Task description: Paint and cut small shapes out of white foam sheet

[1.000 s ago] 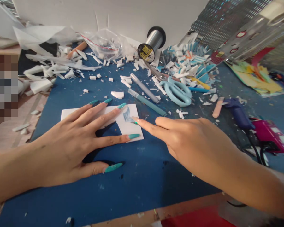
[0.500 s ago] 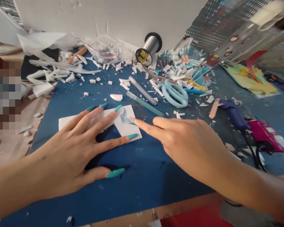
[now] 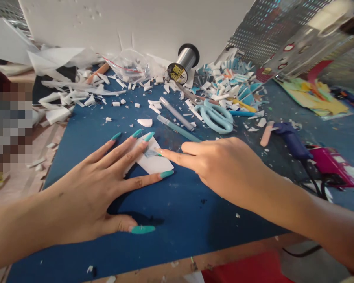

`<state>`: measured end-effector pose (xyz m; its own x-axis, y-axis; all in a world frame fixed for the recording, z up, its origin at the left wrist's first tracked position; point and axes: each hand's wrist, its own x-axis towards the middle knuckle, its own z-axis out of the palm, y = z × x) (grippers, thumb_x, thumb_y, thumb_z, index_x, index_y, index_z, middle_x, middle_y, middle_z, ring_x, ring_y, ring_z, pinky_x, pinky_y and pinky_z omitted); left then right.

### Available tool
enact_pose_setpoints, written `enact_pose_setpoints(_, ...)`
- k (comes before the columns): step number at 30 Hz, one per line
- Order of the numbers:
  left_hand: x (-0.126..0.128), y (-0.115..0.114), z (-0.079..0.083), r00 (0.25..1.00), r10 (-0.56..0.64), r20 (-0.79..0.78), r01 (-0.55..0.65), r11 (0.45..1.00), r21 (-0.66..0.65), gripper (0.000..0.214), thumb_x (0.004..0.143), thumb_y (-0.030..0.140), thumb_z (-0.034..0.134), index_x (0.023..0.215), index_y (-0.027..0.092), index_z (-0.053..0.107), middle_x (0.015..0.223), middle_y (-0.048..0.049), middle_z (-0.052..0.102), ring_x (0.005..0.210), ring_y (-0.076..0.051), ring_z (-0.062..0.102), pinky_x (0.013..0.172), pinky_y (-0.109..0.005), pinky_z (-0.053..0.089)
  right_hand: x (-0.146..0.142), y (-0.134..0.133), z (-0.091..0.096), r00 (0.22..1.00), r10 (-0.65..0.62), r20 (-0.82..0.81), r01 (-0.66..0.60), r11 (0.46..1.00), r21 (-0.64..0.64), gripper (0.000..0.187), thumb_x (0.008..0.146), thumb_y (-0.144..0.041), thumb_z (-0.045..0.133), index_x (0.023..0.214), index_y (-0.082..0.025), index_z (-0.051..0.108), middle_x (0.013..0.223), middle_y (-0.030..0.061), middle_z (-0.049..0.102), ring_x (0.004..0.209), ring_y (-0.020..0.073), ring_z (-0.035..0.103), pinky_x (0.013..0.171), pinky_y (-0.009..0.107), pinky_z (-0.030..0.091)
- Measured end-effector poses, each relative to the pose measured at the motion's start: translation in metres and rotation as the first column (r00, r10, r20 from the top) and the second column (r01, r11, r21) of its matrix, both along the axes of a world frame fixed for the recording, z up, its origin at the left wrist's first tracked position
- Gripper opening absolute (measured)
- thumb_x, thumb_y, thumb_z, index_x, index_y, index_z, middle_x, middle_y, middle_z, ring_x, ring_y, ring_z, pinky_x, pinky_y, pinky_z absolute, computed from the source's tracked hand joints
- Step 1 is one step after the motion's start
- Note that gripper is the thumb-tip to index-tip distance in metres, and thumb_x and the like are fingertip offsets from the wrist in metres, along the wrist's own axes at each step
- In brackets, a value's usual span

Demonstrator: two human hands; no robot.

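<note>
No text is legible. The black-and-yellow label on the silver thread spool (image 3: 177, 72), near the blue mat's far edge, is blurred.

A big blue mat (image 3: 179, 220) covers the work surface, its wooden edge (image 3: 224, 257) showing along the near side. At the back a white board (image 3: 135, 23) stands upright — scuffed, plain. Off to the right, a perforated metal panel (image 3: 262, 31) leans — catching soft, even light.
</note>
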<state>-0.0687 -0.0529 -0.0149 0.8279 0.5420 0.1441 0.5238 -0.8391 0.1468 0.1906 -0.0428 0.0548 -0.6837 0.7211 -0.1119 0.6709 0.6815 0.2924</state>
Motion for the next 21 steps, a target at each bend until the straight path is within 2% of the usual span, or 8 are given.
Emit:
enact_pose_setpoints(9, -0.002, 0.001, -0.002, 0.999, -0.033, -0.006, 0.033, 0.997, 0.071, 0.077, 0.090, 0.078, 0.041, 0.157, 0.042, 0.028, 0.171, -0.0107, 0.008, 0.151, -0.043, 0.027, 0.111, -0.064, 0.036, 0.003, -0.008, -0.005, 0.999, 0.039, -0.032, -0.037, 0.997, 0.074, 0.068, 0.083, 0.003, 0.047, 0.140, -0.031, 0.061, 0.066, -0.0027, 0.065, 0.050, 0.0139, 0.060, 0.047, 0.028, 0.019)
enact_pose_setpoints(16, 0.000, -0.004, 0.001, 0.999, 0.037, 0.004, -0.036, 0.999, -0.006, 0.072, 0.091, 0.077, 0.041, 0.155, 0.046, 0.031, 0.172, -0.0021, 0.003, 0.153, -0.039, 0.024, 0.119, -0.062, 0.027, 0.007, -0.008, -0.012, 0.996, 0.072, -0.048, -0.065, 0.989, 0.133, 0.066, 0.084, 0.004, 0.046, 0.139, -0.031, 0.062, 0.065, -0.0027, 0.063, 0.050, 0.0121, 0.055, 0.048, 0.029, 0.022)
enact_pose_setpoints(21, 0.001, -0.004, 0.004, 0.999, 0.047, -0.001, -0.047, 0.998, -0.040, 0.071, 0.090, 0.075, 0.047, 0.154, 0.047, 0.032, 0.172, 0.0001, 0.002, 0.152, -0.040, 0.025, 0.119, -0.063, 0.029, 0.009, -0.008, -0.011, 0.997, 0.064, -0.031, -0.060, 0.992, 0.113, 0.064, 0.086, 0.003, 0.047, 0.138, -0.031, 0.062, 0.066, -0.0025, 0.062, 0.051, 0.0113, 0.053, 0.049, 0.028, 0.023)
